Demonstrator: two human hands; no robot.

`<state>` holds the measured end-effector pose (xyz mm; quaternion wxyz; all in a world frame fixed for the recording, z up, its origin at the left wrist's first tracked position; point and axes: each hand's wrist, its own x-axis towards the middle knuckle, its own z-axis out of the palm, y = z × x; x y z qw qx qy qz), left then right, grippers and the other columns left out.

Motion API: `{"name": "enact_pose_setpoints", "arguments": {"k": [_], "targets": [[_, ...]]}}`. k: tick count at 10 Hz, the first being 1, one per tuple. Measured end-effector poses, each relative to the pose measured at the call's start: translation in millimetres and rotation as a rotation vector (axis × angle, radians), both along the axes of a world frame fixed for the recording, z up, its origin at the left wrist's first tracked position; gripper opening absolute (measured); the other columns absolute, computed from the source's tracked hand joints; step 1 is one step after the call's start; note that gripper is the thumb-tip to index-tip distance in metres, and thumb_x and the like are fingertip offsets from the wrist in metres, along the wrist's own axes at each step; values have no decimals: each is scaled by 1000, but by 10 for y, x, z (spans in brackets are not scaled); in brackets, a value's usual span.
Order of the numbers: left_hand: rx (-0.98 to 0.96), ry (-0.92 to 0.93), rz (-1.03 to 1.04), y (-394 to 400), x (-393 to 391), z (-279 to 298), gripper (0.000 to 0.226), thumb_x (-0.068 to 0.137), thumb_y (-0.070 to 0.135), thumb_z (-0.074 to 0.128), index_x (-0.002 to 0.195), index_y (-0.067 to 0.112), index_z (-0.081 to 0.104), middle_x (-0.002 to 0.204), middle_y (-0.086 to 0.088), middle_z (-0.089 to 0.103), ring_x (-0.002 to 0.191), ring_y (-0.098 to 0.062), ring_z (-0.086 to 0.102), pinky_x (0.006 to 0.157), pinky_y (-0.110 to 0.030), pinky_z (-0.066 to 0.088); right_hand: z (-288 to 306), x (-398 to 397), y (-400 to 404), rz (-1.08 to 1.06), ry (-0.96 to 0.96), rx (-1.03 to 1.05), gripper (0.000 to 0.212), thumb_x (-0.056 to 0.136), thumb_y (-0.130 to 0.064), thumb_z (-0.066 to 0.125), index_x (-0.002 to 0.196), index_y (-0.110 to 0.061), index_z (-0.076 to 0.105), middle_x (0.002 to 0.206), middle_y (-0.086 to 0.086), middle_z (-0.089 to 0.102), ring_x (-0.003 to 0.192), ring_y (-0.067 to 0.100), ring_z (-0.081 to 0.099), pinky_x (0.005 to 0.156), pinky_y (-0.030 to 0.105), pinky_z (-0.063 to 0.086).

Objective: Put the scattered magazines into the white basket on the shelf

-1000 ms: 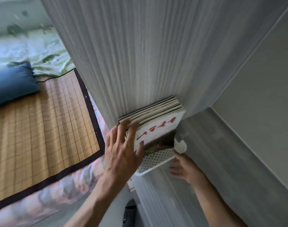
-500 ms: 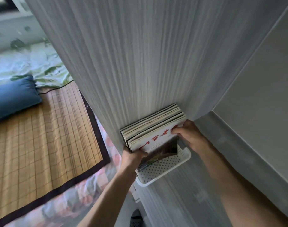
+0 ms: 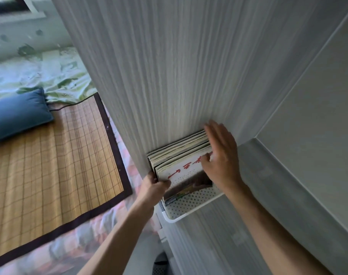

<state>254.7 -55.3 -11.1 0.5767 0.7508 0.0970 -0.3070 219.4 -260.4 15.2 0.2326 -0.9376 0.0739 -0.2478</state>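
Observation:
A stack of magazines (image 3: 181,155) stands upright in the white perforated basket (image 3: 191,211) on the grey wooden shelf (image 3: 248,225). The front cover is white with red characters. My left hand (image 3: 153,187) pinches the left edge of the stack, thumb on the front cover. My right hand (image 3: 220,157) lies flat with straight fingers against the right side and top of the stack, thumb touching the front cover.
The tall grey wood-grain panel (image 3: 169,66) rises right behind the magazines. A grey wall (image 3: 318,116) closes the right side. Down on the left are a bamboo mat (image 3: 50,165), a blue pillow (image 3: 16,114) and a green patterned sheet (image 3: 56,76).
My right hand rose from the basket's front corner to the stack's right edge and opened flat against it. My left hand slid from the front cover down to grip the left edge.

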Motion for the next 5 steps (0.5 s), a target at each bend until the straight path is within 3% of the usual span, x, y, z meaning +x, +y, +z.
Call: {"name": "enact_pose_setpoints", "arguments": {"k": [1,2,3,4,5], "targets": [[47,-36,1,3,6,1,42,85,0,63,124,11,54,115,-7,67,108,-25,60,101,-45,47,15,-13,146,145,136,-365,84,75,-16,67,150,-21,29,156,1,35,145,26,27,120,49,20],[92,-90,-80,40,-3,-24,39,89,12,63,126,15,52,121,-6,65,112,-26,59,104,-48,46,-6,-39,227,162,340,-363,96,73,-19,72,153,-22,19,162,1,22,149,29,15,121,51,12],[113,-146,-102,69,-48,16,39,89,19,65,127,16,54,123,-5,66,113,-26,60,103,-48,47,81,-39,242,190,367,-370,98,74,-19,71,154,-24,15,163,-1,15,150,28,10,122,47,7],[83,-206,-98,242,-158,184,60,88,25,69,141,15,44,142,-9,54,126,-26,54,107,-45,44,364,-193,165,257,442,-225,101,75,-24,72,154,-28,9,164,-4,5,150,22,0,122,49,9],[-37,-341,-3,450,-239,305,70,85,23,72,146,20,38,146,-6,49,130,-23,52,103,-40,48,604,-433,88,295,370,-16,100,75,-34,71,153,-36,8,163,-13,6,148,5,-1,121,45,16]]}}
